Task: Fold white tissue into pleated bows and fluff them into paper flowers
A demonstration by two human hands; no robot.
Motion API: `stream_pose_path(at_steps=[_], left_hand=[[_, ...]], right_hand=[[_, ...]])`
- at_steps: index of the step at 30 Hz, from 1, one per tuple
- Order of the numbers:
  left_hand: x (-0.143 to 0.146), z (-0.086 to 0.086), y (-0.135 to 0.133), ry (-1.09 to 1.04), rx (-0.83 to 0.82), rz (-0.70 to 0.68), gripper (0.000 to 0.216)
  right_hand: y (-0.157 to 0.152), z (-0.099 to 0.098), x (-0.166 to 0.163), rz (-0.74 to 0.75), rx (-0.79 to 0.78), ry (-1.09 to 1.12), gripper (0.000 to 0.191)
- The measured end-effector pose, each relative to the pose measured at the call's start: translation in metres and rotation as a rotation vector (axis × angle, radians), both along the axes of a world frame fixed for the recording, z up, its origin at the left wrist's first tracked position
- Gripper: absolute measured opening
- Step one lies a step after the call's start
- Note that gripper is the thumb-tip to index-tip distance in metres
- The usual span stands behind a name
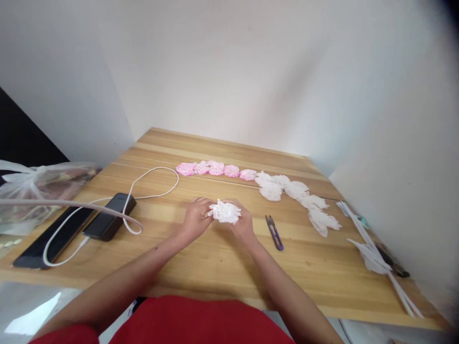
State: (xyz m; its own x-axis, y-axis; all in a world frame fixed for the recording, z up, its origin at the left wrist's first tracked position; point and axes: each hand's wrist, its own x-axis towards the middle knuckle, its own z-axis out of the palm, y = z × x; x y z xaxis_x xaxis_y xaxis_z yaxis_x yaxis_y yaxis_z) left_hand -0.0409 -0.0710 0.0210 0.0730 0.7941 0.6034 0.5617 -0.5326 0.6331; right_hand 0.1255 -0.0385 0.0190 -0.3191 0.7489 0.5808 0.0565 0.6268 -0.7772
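Note:
A white ruffled flower (225,211), thin like paper or cloth, is held up between my two hands above the wooden table (218,267). My left hand (196,218) pinches it from the left side, with the fingers curled. On the right, my right hand (243,222) closes on its other side, the fingers partly hidden behind the petals. To the right of my right hand lie thread snips (274,233) with dark purple handles. Behind my hands runs a row of pink-and-white flowers (216,168), followed by several plain white ones (297,189).
On the left, a black power bank (110,217) with a white cable (158,195) lies beside a dark flat phone-like slab (53,236). A clear plastic bag (43,191) stands at the left edge. White strips (371,243) lie along the right edge, against the wall.

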Motion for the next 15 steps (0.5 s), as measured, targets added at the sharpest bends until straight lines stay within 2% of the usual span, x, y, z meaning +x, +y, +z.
stream_pose_path(at_steps=[4,9,15], left_hand=[[0.001,-0.005,0.011,-0.026,-0.103,-0.04,0.011],[0.0,-0.002,0.012,-0.079,-0.148,-0.089,0.012],[0.015,-0.008,0.004,-0.481,-0.451,-0.124,0.026]], right_hand=[[0.004,-0.008,0.001,-0.063,-0.012,0.011,0.021],[0.005,-0.01,0.01,-0.11,0.036,-0.077,0.019],[0.005,-0.014,0.017,-0.137,0.033,-0.173,0.025]])
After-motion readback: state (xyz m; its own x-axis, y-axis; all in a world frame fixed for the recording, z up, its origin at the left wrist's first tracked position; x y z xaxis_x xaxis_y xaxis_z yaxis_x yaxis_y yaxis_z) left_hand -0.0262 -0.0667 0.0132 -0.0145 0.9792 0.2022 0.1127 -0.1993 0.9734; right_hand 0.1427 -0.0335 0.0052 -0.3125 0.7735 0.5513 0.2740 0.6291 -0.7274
